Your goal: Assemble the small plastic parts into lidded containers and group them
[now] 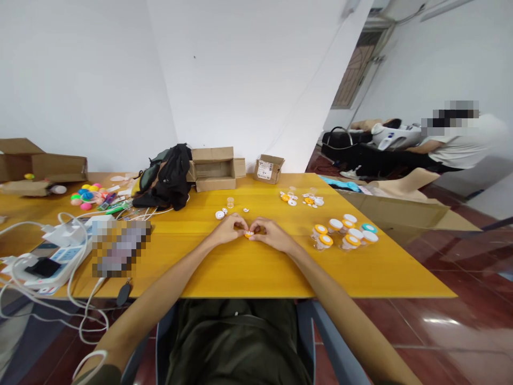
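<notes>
Between my fingertips, just over the table, is a small orange and white plastic lid [249, 234]. My left hand [231, 229] pinches it from the left, and my right hand [269, 234] grips its other side with thumb and fingers. Fingers cover much of the lid, so its fine detail is hidden. Beyond my left hand stands a small clear cup [230, 202]. White round parts [220, 214] lie beside that cup, and a small white piece [246, 210] rests to its right.
Several clear jars with orange, white and teal lids [348, 232] stand at the right. Loose lid parts [309, 201] lie behind them. Cardboard boxes [213, 170], a black bag [172, 179], colourful balls [85, 195] and a power strip with cables [74, 256] occupy the back and left. A person [465, 141] sits beyond the table.
</notes>
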Demonstrator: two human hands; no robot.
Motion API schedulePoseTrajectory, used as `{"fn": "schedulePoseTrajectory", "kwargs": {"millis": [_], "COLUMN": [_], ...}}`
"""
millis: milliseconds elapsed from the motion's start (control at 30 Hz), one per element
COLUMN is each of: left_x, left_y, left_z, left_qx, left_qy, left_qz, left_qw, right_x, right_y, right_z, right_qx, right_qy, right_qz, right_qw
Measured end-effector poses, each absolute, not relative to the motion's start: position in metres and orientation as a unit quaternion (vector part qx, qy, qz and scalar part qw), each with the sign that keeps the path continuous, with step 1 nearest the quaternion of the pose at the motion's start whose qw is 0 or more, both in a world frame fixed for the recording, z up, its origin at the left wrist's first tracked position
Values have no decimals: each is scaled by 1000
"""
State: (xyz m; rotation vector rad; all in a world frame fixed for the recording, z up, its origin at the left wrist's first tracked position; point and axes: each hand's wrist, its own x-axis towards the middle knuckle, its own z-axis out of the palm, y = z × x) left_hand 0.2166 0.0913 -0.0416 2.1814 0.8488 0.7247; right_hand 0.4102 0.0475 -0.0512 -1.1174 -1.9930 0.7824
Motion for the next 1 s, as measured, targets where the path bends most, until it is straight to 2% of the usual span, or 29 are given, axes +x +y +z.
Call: {"fn": "schedulePoseTrajectory", "kwargs": {"millis": [733,1000], "left_x": [215,211], "left_y": [93,93], "left_z": [-43,-38], "left_qx": [849,854], "left_qy": [326,303], "left_qz": [277,262], "left_qw": [309,333], "right_x": [410,407], "right_y": [49,50], "right_z": [-53,-54], "right_qx": [-439,-444], "right_qy": [-763,-770], "right_qz": [312,285], "right_qw": [356,357]}}
